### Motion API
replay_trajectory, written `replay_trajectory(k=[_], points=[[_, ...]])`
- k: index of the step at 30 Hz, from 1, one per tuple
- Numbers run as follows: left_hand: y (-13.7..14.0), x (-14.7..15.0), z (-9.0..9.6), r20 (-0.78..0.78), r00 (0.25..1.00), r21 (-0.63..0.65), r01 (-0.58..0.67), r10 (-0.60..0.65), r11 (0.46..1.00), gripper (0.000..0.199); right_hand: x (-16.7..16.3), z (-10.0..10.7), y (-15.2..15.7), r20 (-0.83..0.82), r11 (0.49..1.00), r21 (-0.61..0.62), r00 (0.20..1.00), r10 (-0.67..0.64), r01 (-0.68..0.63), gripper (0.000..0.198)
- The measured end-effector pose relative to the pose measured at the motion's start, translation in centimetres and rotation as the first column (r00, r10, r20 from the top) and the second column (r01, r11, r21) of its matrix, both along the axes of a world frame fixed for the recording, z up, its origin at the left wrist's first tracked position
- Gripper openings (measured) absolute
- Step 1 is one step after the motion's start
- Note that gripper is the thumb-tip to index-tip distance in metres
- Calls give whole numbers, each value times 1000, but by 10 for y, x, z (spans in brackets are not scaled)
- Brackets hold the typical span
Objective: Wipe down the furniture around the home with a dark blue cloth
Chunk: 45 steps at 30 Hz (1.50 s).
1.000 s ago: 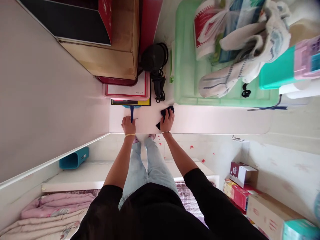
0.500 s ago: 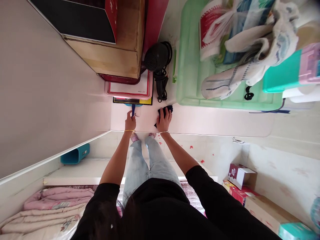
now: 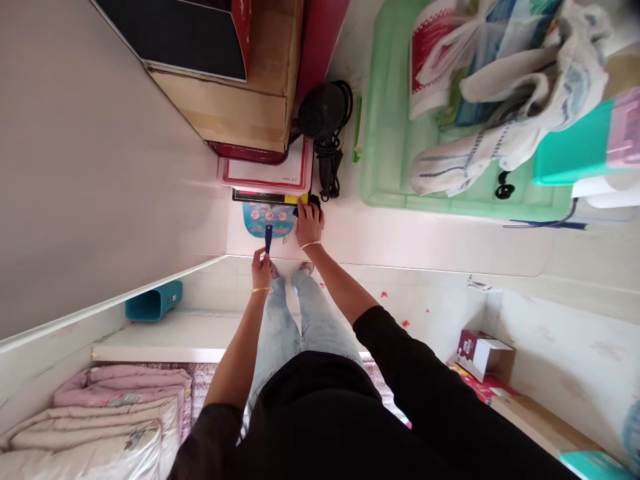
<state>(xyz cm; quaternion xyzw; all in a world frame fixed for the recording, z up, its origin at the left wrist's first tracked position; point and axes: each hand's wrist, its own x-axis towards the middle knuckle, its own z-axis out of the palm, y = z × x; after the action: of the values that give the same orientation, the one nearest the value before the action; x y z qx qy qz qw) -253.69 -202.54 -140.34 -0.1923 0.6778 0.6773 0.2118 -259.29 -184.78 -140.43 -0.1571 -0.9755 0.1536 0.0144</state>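
Note:
My left hand (image 3: 261,270) pinches the dark blue handle of a hand fan (image 3: 255,225) at the shelf's front edge. The fan's light blue printed face lies flat, its far part under a black and yellow flat box (image 3: 260,197). My right hand (image 3: 309,228) presses on a bunched black cloth (image 3: 315,201), fingers bent over it, next to that box's right corner. Much of the cloth is hidden beneath the fingers. A black hair dryer (image 3: 325,123) with its cord wound round it lies just beyond my right hand.
Cardboard boxes (image 3: 230,107) and a red-bordered white box lid (image 3: 265,170) are stacked at left. A green tub (image 3: 390,193) with bagged items stands to the right on the pale shelf (image 3: 425,240). A side panel (image 3: 125,180) bounds the left.
My left hand has drawn the fan towards me, so more of its face shows. My right hand has moved the cloth left and away from me, up to the flat box.

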Motion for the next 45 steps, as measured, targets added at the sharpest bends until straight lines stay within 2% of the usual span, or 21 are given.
replay_trajectory(k=[5,8,12,15,18,21,24,26,28,30,33,36,39,42,45], points=[[-33,65,3,57,997,58,-63,59,996,45,1,-5,3,-54,999,-44,998,12,-14,59],[-57,97,14,75,995,78,-69,63,995,51,4,-4,12,-61,995,-67,995,73,-77,57],[-100,150,37,103,992,31,-82,79,996,43,19,10,20,-78,990,-54,989,128,-132,53],[-121,184,48,127,986,-25,-102,104,995,36,31,22,6,-29,987,-104,992,123,-125,46],[-124,200,48,138,981,-62,-130,138,990,32,32,28,-22,139,976,-202,984,113,-84,46],[-115,204,43,139,976,-89,-156,167,984,32,20,30,-44,283,970,-234,959,4,65,46],[-108,203,39,142,973,-103,-170,184,980,37,7,32,-47,398,939,-269,912,-95,216,41],[-105,201,38,149,971,-97,-174,187,980,40,7,34,-41,429,920,-317,900,-79,231,33],[-104,198,38,164,968,-85,-176,188,981,42,16,36,-36,439,885,-412,899,-17,217,20],[-102,194,39,182,965,-72,-180,190,981,43,35,38,-35,441,828,-522,896,59,202,14],[-97,187,42,186,960,-53,-201,207,978,44,79,43,-43,441,723,-660,884,153,204,15],[-92,183,47,169,958,-16,-232,231,973,47,129,52,-53,425,610,-757,886,186,235,18],[-87,180,51,116,973,14,-200,197,980,45,175,65,-62,414,561,-788,893,176,255,18],[-76,173,51,43,988,20,-150,149,989,43,208,76,-74,364,506,-833,909,202,221,18],[-59,163,50,112,990,94,-92,81,991,49,224,84,-85,309,456,-873,918,247,172,11]])
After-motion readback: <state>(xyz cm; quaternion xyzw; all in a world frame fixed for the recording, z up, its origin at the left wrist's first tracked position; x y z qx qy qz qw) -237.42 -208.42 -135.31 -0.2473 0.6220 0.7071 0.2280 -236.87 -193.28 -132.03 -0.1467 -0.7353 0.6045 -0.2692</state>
